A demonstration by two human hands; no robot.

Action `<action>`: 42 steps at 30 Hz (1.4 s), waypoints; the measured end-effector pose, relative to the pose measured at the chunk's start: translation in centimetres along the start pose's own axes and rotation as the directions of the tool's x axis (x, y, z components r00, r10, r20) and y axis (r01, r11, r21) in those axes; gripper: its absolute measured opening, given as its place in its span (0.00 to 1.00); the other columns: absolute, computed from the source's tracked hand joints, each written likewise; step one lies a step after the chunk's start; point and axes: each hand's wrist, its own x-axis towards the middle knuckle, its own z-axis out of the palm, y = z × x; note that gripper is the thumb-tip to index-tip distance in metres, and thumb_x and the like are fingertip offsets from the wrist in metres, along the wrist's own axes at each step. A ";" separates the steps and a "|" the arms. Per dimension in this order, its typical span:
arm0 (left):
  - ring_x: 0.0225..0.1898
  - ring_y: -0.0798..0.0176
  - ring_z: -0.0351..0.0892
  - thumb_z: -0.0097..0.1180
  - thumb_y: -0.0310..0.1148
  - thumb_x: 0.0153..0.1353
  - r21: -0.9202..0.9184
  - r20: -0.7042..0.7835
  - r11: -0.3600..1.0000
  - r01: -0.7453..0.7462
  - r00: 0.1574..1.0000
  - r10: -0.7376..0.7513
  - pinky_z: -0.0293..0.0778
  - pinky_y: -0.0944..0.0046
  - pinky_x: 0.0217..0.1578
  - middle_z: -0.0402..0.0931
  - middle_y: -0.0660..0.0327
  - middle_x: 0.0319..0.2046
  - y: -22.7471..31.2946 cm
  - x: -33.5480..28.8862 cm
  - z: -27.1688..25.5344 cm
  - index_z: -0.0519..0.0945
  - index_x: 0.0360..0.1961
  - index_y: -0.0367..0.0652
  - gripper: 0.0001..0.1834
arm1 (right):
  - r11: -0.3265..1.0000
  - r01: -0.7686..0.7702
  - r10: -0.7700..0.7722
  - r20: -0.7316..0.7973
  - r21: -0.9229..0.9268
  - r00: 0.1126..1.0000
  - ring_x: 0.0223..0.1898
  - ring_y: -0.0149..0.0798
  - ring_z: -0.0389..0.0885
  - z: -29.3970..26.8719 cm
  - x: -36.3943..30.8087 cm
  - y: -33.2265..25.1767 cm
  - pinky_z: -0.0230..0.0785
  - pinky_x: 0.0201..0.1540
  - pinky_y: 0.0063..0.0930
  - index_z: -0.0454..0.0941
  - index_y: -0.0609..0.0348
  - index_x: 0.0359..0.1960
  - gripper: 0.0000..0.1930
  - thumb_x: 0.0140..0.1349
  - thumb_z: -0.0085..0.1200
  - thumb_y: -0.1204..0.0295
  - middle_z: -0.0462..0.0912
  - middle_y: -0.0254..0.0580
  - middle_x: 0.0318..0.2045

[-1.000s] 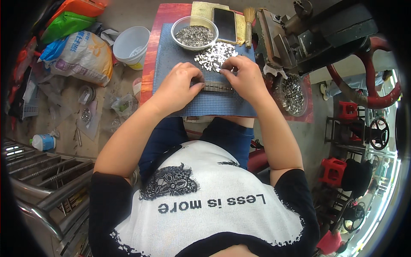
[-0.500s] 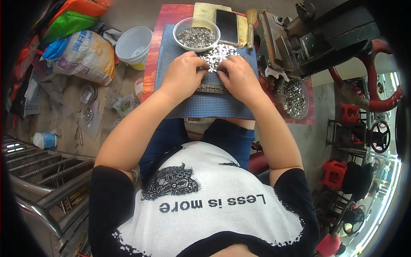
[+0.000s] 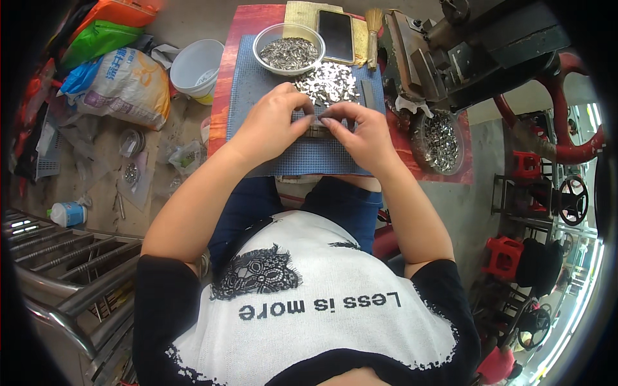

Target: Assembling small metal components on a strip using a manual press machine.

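Observation:
Over a blue ribbed mat (image 3: 296, 166), my left hand (image 3: 275, 123) and my right hand (image 3: 362, 132) meet with fingertips almost touching. Thumb and forefinger of each are drawn together in a pinch; whatever lies in them is too small to make out. Just beneath the fingertips is a dark metal bar (image 3: 317, 132), largely covered by my hands. Beyond them spreads a loose pile of small shiny metal pieces (image 3: 329, 83). A clear round bowl (image 3: 259, 60) full of similar slim metal pieces stands at the pile's far left.
Behind the pile, a phone (image 3: 336, 35) lies on a yellow cloth (image 3: 297, 13) beside a straw brush (image 3: 373, 29). A dark flat bar (image 3: 368, 94) rests right of the pile. Heavy machinery (image 3: 489, 58) and a tub of metal parts (image 3: 441, 145) flank the right; a white bucket (image 3: 197, 63) stands left.
My right hand has turned, its fingers now arched inward toward the left fingertips. Both hands have drawn back slightly from the pile, uncovering more of it and the dark flat bar.

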 end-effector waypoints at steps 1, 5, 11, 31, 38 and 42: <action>0.46 0.46 0.78 0.63 0.29 0.56 -0.048 0.031 0.998 -0.047 0.998 0.048 0.74 0.52 0.47 0.78 0.53 0.38 0.1 -0.3 -0.1 0.83 0.34 0.39 0.06 | 0.999 0.040 -0.040 0.025 -0.009 0.999 0.38 0.31 0.83 0.1 -0.2 0.3 0.73 0.41 0.25 0.83 0.63 0.40 0.08 0.59 0.63 0.75 0.86 0.41 0.37; 0.39 0.51 0.80 0.64 0.25 0.54 0.039 0.029 0.983 -0.181 0.983 0.180 0.76 0.58 0.42 0.77 0.52 0.36 -0.4 -0.7 -0.3 0.82 0.35 0.34 0.08 | 0.962 0.210 -0.205 0.050 -0.173 0.978 0.45 0.46 0.79 0.0 -0.2 1.2 0.71 0.51 0.35 0.85 0.61 0.37 0.08 0.55 0.64 0.74 0.83 0.42 0.38; 0.44 0.47 0.79 0.64 0.30 0.53 0.090 0.190 0.996 -0.018 0.982 0.000 0.74 0.52 0.48 0.80 0.52 0.36 1.0 0.0 -1.3 0.85 0.32 0.39 0.06 | 0.967 0.191 -0.180 0.080 -0.171 0.980 0.45 0.46 0.79 -0.3 -0.3 1.0 0.72 0.50 0.35 0.86 0.60 0.33 0.07 0.54 0.65 0.73 0.82 0.42 0.37; 0.38 0.45 0.81 0.62 0.28 0.58 0.233 -0.126 0.964 -0.128 0.979 0.160 0.77 0.51 0.40 0.79 0.54 0.36 0.2 2.2 2.1 0.82 0.37 0.40 0.07 | 0.982 0.006 -0.031 -0.128 -0.187 0.991 0.35 0.52 0.84 0.0 1.3 -0.2 0.75 0.41 0.40 0.82 0.63 0.38 0.07 0.59 0.60 0.74 0.84 0.52 0.32; 0.30 0.59 0.82 0.64 0.27 0.58 -0.087 -0.084 0.994 0.061 0.994 -0.069 0.77 0.62 0.35 0.82 0.56 0.26 -0.4 0.6 -0.7 0.82 0.37 0.36 0.08 | 0.986 0.144 -0.144 0.005 -0.087 0.990 0.40 0.47 0.81 1.5 0.0 -0.3 0.74 0.44 0.36 0.82 0.62 0.37 0.06 0.58 0.61 0.76 0.83 0.47 0.36; 0.33 0.62 0.82 0.65 0.28 0.57 -0.055 -0.087 0.996 0.074 0.993 -0.079 0.76 0.63 0.38 0.83 0.56 0.31 -1.1 0.0 -1.3 0.83 0.37 0.36 0.08 | 0.940 0.274 -0.274 0.031 -0.204 0.961 0.43 0.47 0.79 1.2 -0.2 0.0 0.72 0.47 0.38 0.81 0.63 0.35 0.06 0.56 0.62 0.76 0.82 0.45 0.37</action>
